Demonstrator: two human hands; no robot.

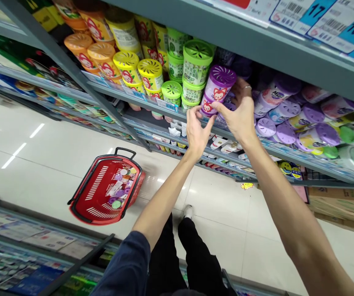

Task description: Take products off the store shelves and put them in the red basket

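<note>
Both my hands reach up to a store shelf [152,102] of round air-freshener tubs. My left hand [197,132] pinches the lower purple tub [208,107] of a two-high stack. My right hand [241,111], a ring on one finger, curls round the stack's right side, next to the upper purple tub [220,83]. Green tubs [196,61] stand just left of the stack. Yellow tubs [149,74] and orange tubs [102,55] follow further left. More purple tubs [283,133] lie tumbled on the right.
A red shopping basket [94,195] with several small items stands on the white tiled floor at lower left. Price tags [334,18] line the shelf edge above. Lower shelves [226,158] hold small packets. Cardboard boxes [340,205] sit at right. Another shelf edge [25,246] runs behind me.
</note>
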